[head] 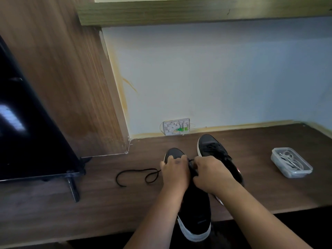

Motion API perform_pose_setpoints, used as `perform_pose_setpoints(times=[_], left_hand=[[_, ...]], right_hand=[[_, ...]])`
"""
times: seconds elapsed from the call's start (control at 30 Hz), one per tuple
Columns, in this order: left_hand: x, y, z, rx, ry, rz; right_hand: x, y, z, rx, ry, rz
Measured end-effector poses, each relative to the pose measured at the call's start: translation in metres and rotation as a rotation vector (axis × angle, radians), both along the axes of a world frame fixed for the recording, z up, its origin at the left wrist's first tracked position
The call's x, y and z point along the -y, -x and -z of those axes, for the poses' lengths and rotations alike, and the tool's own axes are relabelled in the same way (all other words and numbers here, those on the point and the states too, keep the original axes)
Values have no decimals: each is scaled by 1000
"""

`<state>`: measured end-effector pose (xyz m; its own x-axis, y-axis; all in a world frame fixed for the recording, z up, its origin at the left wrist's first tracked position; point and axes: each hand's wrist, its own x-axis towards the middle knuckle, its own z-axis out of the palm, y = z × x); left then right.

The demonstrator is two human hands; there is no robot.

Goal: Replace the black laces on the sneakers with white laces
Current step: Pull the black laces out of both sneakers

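**Black lace coming out of the near sneaker**

Both hands work the near sneaker [195, 209] at the counter's [107, 203] front edge. The left hand [175, 169] steadies the toe; the right hand [208, 172] pinches the black lace [138, 174], which is limp and light, best pulled close to the eyelets. White laces [289, 161] wait in a tub [298, 174] to the right.
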<state>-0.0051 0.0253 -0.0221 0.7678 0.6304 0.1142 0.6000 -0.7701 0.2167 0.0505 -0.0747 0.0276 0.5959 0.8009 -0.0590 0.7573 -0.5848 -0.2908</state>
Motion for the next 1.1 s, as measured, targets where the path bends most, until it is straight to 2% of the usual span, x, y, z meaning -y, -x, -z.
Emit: perform_pose_setpoints(times=[0.17,0.27,0.33,0.43,0.5,0.57,0.73,0.8,0.87,0.9,0.93,1.0,1.03,1.1], left_hand=[[-4,-2,11,81,30,-45],[-10,1,15,186,223,-131],[-17,3,17,315,547,-262],[-30,13,6,752,1269,-519],[-42,25,-7,944,1502,-514],[-53,40,-23,1067,1582,-439],[-69,74,-45,1276,1527,-481],[-73,85,-51,1411,1451,-611],[-76,94,-57,1437,1269,-792],[-78,97,-57,1382,1128,-854],[-80,98,-54,1249,969,-878],[-75,92,-46,796,589,-813],[-72,85,-41,615,407,-700],[-58,60,-38,422,235,-378]], right_hand=[[9,-14,2,-100,-37,54],[15,-21,1,-177,-38,94],[15,-21,1,-210,-52,96],[14,-17,0,-211,-51,86],[14,-15,0,-190,-49,86],[15,-15,-1,-183,-56,89],[17,-14,-5,-182,-42,90],[16,-13,-6,-180,-28,82],[15,-13,-6,-180,-18,78],[15,-13,-6,-183,-16,81],[14,-13,-6,-184,-12,83],[13,-13,-7,-188,-3,90],[13,-13,-7,-191,-2,94],[11,-12,-7,-186,6,101]])
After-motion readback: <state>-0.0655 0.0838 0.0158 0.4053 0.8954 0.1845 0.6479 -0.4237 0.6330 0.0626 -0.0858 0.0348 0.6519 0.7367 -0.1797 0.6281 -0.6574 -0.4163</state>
